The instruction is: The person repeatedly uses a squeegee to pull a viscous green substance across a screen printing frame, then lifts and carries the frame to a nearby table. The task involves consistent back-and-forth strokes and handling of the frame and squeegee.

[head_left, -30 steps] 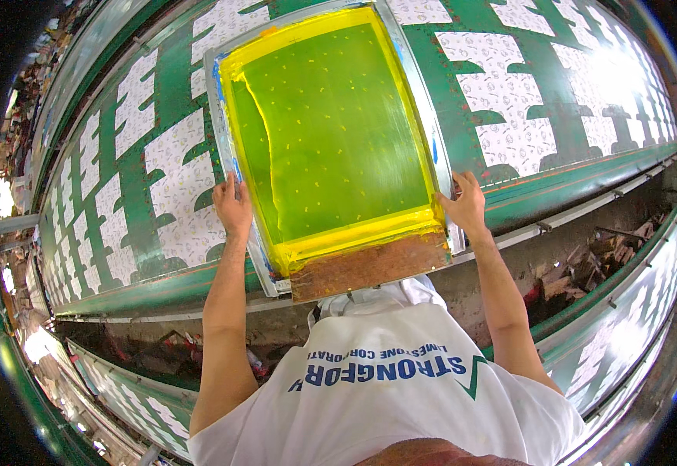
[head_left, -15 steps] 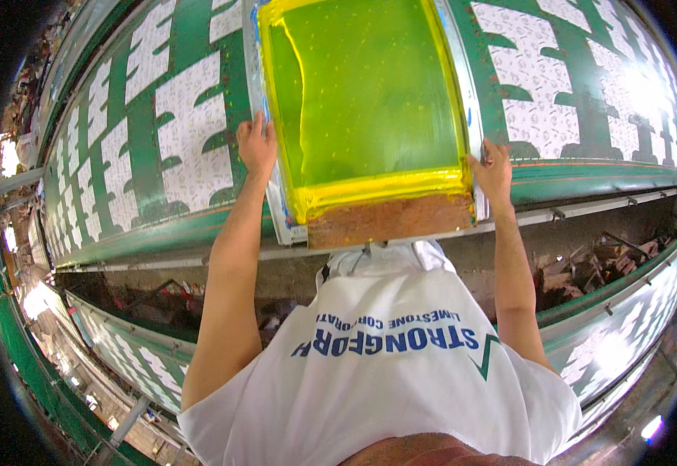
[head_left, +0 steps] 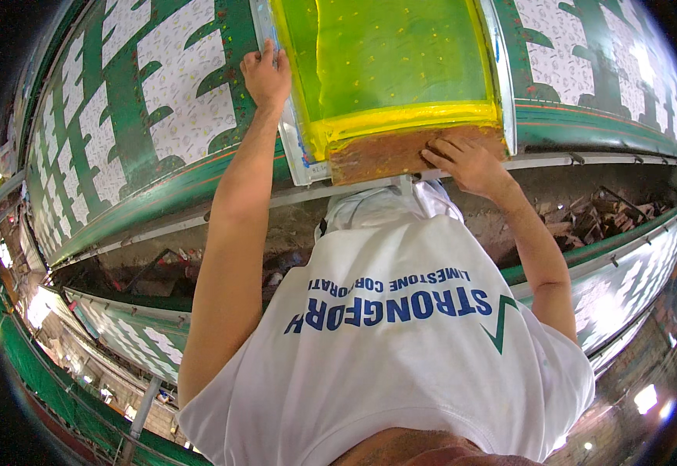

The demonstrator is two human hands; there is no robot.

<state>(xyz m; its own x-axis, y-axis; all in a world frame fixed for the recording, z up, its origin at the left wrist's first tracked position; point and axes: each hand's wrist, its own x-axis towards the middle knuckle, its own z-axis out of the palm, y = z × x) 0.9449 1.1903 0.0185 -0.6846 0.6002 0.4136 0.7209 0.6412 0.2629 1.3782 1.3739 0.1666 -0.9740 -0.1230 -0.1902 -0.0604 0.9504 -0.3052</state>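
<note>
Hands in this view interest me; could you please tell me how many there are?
2: the left hand is at the left side of the frame; the right hand is on the brown board at the frame's near end. I see no others.

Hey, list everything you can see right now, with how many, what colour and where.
Frame: one, silvery with blue smears, top centre
Mesh panel: one, yellow-green with bright yellow borders, inside the frame
Board: one, brown, at the frame's near end
Near table: one, green, under the frame
Patterned pieces: many, white, on the table both sides of the frame
Rail: one, grey, along the table's near edge
Scraps: uncountable, brownish, in the gap at right
Second table: one, green with white pieces, below the gap
Shirt: one, white with blue lettering, bottom centre
Left hand: one, bare, at the frame's left side
Right hand: one, bare, on the board
</note>
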